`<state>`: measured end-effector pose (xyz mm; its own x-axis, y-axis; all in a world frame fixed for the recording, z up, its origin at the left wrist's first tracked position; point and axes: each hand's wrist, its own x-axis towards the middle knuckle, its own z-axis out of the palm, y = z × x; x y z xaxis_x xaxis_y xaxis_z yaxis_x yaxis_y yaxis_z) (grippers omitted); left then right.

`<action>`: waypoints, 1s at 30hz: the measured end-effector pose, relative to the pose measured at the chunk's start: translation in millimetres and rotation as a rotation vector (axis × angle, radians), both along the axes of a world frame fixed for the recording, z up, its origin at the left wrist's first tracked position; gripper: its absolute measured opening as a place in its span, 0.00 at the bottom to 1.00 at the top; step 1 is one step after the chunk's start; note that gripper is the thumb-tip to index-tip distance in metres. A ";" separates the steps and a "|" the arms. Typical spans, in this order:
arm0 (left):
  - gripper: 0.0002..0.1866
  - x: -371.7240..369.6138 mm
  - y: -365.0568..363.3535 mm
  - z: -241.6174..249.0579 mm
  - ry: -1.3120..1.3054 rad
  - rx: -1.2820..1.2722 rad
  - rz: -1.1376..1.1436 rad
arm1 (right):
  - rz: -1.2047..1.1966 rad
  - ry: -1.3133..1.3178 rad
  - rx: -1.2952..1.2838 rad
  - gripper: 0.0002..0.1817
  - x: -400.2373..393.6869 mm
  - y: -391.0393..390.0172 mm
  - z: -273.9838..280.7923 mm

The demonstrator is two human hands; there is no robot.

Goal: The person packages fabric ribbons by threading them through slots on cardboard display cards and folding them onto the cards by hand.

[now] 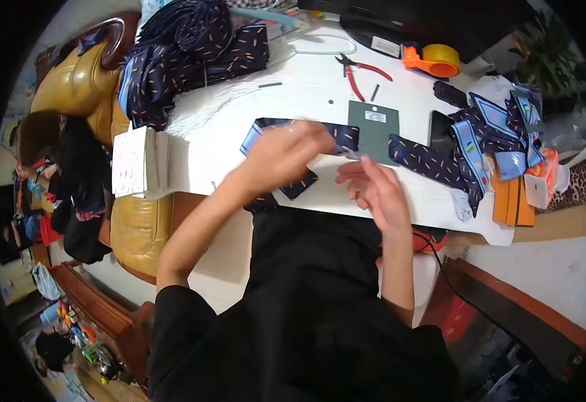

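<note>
My left hand [283, 153] hovers over a navy necktie [346, 137] with small orange marks, at the table's front edge. Its fingers are bent together and slightly blurred; what they pinch, if anything, is too small to make out. My right hand [381, 195] is just right of it, palm turned inward, fingers loosely curled and apart. Between the hands there is a faint clear glint I cannot identify. The necktie's light blue striped end [251, 139] shows left of my left hand, and a dark folded tip [299, 185] lies below it.
A dark green card [378, 120] lies behind the necktie. Red-handled pliers [360, 70] and an orange tape dispenser [433, 61] are further back. A pile of navy neckties [192, 50] is at back left, above a white stack [135, 162]. More neckties [470, 147] and orange boxes [512, 201] are at right.
</note>
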<state>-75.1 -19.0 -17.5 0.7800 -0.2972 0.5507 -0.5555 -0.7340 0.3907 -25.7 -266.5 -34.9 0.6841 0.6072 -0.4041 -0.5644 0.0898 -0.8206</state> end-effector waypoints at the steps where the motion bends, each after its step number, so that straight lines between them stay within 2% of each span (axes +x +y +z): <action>1: 0.09 0.3 -12.6 -0.6 0.063 0.018 -0.138 | 0.019 0.103 0.096 0.15 1.7 1.3 -5.5; 2: 0.10 5.4 -24.4 -2.5 -0.024 0.038 -0.191 | 0.038 0.206 0.193 0.14 3.1 2.7 -8.3; 5: 0.11 17.2 -47.1 -10.0 -0.243 0.072 -0.311 | -0.140 0.198 0.196 0.12 2.2 2.9 -4.7; 8: 0.15 33.1 -56.3 -22.4 -0.404 0.070 -0.325 | -0.255 0.080 0.199 0.09 10.6 -3.9 -1.5; 11: 0.19 43.5 -61.4 -39.8 -0.325 -0.072 -0.185 | -0.346 -0.079 0.145 0.08 22.5 -11.7 -4.5; 12: 0.22 47.9 -58.6 -45.6 -0.219 -0.164 -0.131 | -0.354 -0.127 0.118 0.09 26.4 -15.9 -6.2; 13: 0.22 55.9 -60.1 -44.5 -0.190 -0.207 0.016 | -0.359 -0.177 0.092 0.09 28.6 -19.3 -5.6; 15: 0.20 69.4 -61.8 -41.4 -0.060 -0.194 0.244 | -0.391 -0.257 -0.016 0.09 29.1 -22.3 -3.3; 18: 0.18 94.2 -48.4 -70.1 0.179 -0.066 0.319 | -0.414 -0.388 -0.180 0.09 31.6 -16.6 -16.3; 21: 0.18 112.0 -44.2 -77.2 0.266 0.062 0.315 | -0.346 -0.571 -0.260 0.09 34.0 -7.2 -62.2; 22: 0.18 120.2 -40.1 -75.7 0.301 0.107 0.328 | -0.372 -0.529 -0.354 0.09 29.3 -2.2 -48.5; 25: 0.19 127.5 -34.8 -48.9 0.755 -0.297 0.264 | -0.419 -0.606 -0.425 0.07 25.8 1.6 -51.4; 26: 0.21 127.1 -36.0 -53.1 0.700 -0.288 0.248 | -0.447 -0.643 -0.376 0.06 26.2 3.0 -53.2; 29: 0.23 119.4 -34.1 -34.3 1.054 -0.964 0.063 | -0.530 -0.743 -0.271 0.05 24.8 4.3 -60.3; 30: 0.25 120.6 -34.6 -41.5 1.094 -0.998 0.091 | -0.552 -0.774 -0.262 0.05 23.7 4.6 -63.2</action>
